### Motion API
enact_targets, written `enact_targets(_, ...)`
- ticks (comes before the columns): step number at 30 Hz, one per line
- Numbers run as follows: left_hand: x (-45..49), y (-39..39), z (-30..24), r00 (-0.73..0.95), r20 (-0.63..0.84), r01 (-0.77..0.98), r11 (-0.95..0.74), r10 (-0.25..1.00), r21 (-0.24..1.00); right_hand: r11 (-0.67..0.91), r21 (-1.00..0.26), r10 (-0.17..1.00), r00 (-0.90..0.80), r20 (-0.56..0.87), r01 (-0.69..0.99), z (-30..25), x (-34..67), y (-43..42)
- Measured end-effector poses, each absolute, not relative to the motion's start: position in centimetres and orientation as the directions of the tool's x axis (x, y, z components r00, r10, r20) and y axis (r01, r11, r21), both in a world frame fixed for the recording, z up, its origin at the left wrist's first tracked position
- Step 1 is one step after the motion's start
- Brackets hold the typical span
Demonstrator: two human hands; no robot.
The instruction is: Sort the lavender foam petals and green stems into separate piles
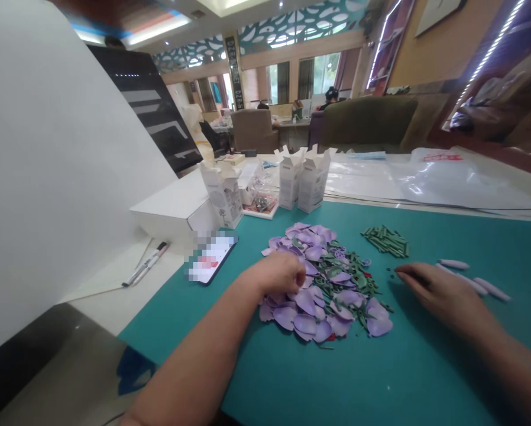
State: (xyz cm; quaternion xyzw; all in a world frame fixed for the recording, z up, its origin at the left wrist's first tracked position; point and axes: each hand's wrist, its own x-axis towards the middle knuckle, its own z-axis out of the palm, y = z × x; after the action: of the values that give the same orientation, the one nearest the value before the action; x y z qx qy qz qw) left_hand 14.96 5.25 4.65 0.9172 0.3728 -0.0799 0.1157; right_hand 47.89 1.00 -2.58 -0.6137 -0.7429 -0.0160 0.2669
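Note:
A heap of purple plastic petals (pixel 304 302) lies on the green mat (pixel 265 378), mixed with small green plastic pieces (pixel 358 278) and a few red bits. At the heap's left side is my left hand (pixel 283 273), its fingers curled closed; whatever they may grip is hidden. My right hand (pixel 438 293) rests low over the mat to the right, thumb and fingertips pressed together beside a few tiny dark pieces (pixel 389 271). Several pale purple tapered rods (pixel 491 289) lie by this hand. Beyond it sits a separate pile of green sticks (pixel 386 241).
Open white cartons (pixel 313 180) stand behind the heap, near a small tray (pixel 262 207) of parts. A phone (pixel 211 258), a white box (pixel 177 207) and pens (pixel 146 265) lie to the left. Plastic sheeting (pixel 443 177) covers the far side. People sit in the background.

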Motion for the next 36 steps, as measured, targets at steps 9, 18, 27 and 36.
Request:
enact_targets(9,15.8,4.5,3.9,0.714,-0.191,0.693,-0.719,0.673,0.058,0.318,-0.331,0.871,-0.136,0.472,0.889,-1.2,47.1,0.7)
enact_targets(18,16.5,3.8,5.3,0.747,-0.024,0.528,-0.570,0.665,0.630,0.413,-0.409,0.859,-0.200,0.471,0.813,-0.9,43.8,-1.0)
enact_targets(27,18.3,2.9,4.6,0.783,-0.071,0.381,-0.386,0.619,0.840,0.607,-0.401,0.784,-0.431,0.448,0.686,0.8,39.4,-3.3)
enact_targets(36,14.5,4.7,6.1,0.762,-0.189,0.641,-0.683,0.619,0.349,0.394,-0.463,0.891,-0.207,0.404,0.793,-0.4,41.4,-1.6)
